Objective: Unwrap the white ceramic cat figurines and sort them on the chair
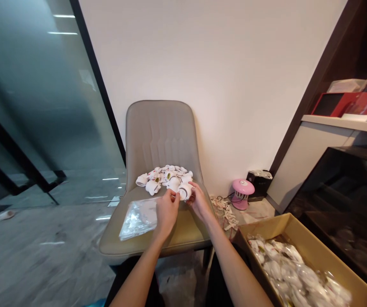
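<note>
Between my two hands, just above the chair seat, is a small white rounded piece (185, 192) with a dark band. My left hand (168, 208) pinches its left side with thumb and forefinger. On its right side, my right hand (199, 199) has its fingers closed around it. Behind it, a pile of similar white pieces (153, 186) lies on the seat, some with coloured marks. Their exact kind is too small to tell. A stack of clear plastic bags (138, 218) lies flat on the seat, touching or close beside my left hand.
The grey padded chair (161, 128) stands against a white wall. At my right is an open cardboard box (287, 221) of bagged white pieces. A pink mushroom-shaped device (243, 189), a black box (260, 181) and paper strips (226, 213) are on the floor.
</note>
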